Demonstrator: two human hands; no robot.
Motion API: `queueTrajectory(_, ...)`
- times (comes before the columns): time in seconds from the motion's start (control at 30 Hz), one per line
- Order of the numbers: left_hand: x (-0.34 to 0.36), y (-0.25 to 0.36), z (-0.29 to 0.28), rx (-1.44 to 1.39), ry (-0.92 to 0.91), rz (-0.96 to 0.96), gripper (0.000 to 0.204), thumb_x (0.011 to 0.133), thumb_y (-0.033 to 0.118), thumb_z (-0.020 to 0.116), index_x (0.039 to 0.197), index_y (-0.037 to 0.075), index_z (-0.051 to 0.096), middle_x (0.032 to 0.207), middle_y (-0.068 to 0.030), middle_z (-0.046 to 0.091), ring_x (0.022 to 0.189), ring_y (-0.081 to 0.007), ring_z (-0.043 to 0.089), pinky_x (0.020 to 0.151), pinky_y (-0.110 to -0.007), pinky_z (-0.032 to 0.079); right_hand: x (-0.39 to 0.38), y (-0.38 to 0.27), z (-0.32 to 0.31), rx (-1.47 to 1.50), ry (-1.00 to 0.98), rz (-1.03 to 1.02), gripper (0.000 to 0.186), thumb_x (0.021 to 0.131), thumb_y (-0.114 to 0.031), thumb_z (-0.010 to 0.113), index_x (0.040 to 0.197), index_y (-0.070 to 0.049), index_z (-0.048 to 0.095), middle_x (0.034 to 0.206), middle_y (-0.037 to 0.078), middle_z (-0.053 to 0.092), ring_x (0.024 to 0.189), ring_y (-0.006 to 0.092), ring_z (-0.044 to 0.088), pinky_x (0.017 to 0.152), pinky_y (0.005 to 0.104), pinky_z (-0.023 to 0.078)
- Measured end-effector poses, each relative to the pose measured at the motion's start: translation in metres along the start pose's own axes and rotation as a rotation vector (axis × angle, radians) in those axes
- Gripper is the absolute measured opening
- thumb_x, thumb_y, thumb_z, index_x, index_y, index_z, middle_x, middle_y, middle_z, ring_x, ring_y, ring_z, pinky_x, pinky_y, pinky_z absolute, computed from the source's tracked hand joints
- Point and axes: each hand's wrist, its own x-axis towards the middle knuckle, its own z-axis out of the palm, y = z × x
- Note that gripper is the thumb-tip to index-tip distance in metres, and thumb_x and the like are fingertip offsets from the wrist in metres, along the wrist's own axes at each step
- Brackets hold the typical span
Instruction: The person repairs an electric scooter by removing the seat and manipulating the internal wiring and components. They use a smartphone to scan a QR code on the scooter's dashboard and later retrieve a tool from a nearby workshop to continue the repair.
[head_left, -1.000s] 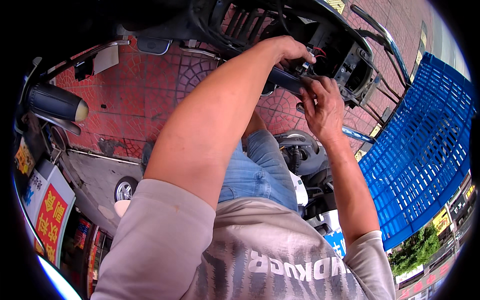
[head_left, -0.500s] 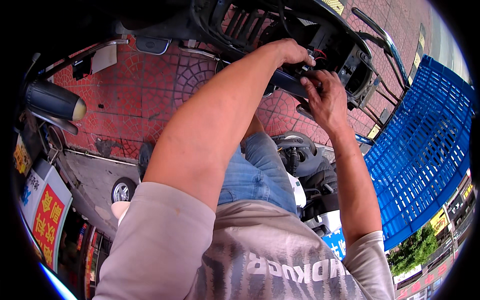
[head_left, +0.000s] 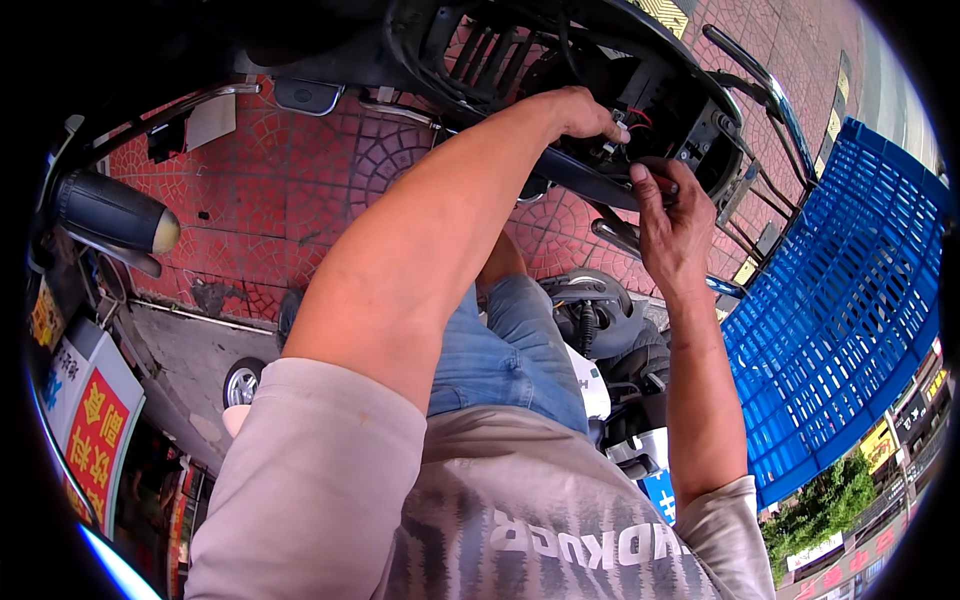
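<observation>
Over the opened body of a scooter [head_left: 690,60], both my hands work at a bay of dark parts and thin red wires [head_left: 640,118]. My left hand [head_left: 585,112] reaches in with bent fingers, its fingertips at a small pale fitting beside the wires. Whatever it pinches is hidden by the fingers. To its right, my right hand [head_left: 680,215] is closed, thumb against fingers, round a slim tool with a dark reddish handle [head_left: 666,185]. Its working end is too small and dark to make out. A dark curved side panel [head_left: 590,178] runs just below both hands.
A large blue plastic basket [head_left: 830,320] stands at the right, next to the scooter's chrome rear rail [head_left: 765,75]. Another scooter [head_left: 640,400] is close by my legs. Red patterned paving [head_left: 270,180] lies to the left, with a dark handlebar grip [head_left: 110,212] at the edge.
My right hand has drawn back to the right, away from the left hand, and the reddish tool now shows in its fingers. My left hand stays at the wires, with slight movement.
</observation>
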Motion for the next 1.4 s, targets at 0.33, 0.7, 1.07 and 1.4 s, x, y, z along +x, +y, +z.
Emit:
queueTrajectory(0.33, -0.034, 0.018, -0.014, -0.042, -0.006, -0.062, 0.081, 0.073, 0.046, 0.098, 0.125, -0.009, 0.071, 0.126, -0.0252, 0.072, 0.106, -0.0384, 0.074, 0.088, -0.047, 0.062, 0.027, 0.018, -0.016, 0.339, 0.143, -0.055, 0.018, 0.103, -0.013, 0.061, 0.104, 0.002, 0.071, 0.079, 0.002, 0.063, 0.070, 0.0077, 0.054, 0.063, 0.0256, 0.044)
queueTrajectory(0.7, -0.010, 0.000, 0.005, -0.118, 0.107, -0.086, 0.087, 0.061, 0.048, 0.103, 0.123, -0.006, 0.075, 0.127, -0.0216, 0.073, 0.114, -0.0322, 0.071, 0.096, -0.041, 0.056, 0.083, 0.023, 0.001, -0.404, -0.268, 0.165, 0.027, 0.089, -0.023, 0.071, 0.100, 0.001, 0.071, 0.100, 0.027, 0.075, 0.099, 0.0448, 0.072, 0.087, 0.0505, 0.056)
queueTrajectory(1.07, -0.036, 0.008, -0.021, -0.387, -0.239, -0.117, 0.049, 0.083, 0.037, 0.087, 0.119, 0.004, 0.078, 0.121, -0.0180, 0.074, 0.105, -0.0341, 0.070, 0.095, -0.048, 0.054, 0.094, 0.023, 0.017, -0.579, -0.397, -0.063, 0.041, 0.085, -0.025, 0.083, 0.113, -0.001, 0.068, 0.105, 0.023, 0.077, 0.105, 0.0420, 0.072, 0.092, 0.0506, 0.057)
queueTrajectory(1.4, -0.024, 0.008, -0.007, -0.114, -0.057, -0.055, 0.062, 0.076, 0.045, 0.093, 0.120, 0.004, 0.078, 0.120, -0.0153, 0.073, 0.108, -0.0311, 0.068, 0.094, -0.049, 0.053, 0.095, 0.019, 0.007, -0.435, -0.367, -0.049, 0.032, 0.085, -0.023, 0.081, 0.103, 0.001, 0.070, 0.094, 0.024, 0.076, 0.097, 0.0452, 0.072, 0.084, 0.0500, 0.056)
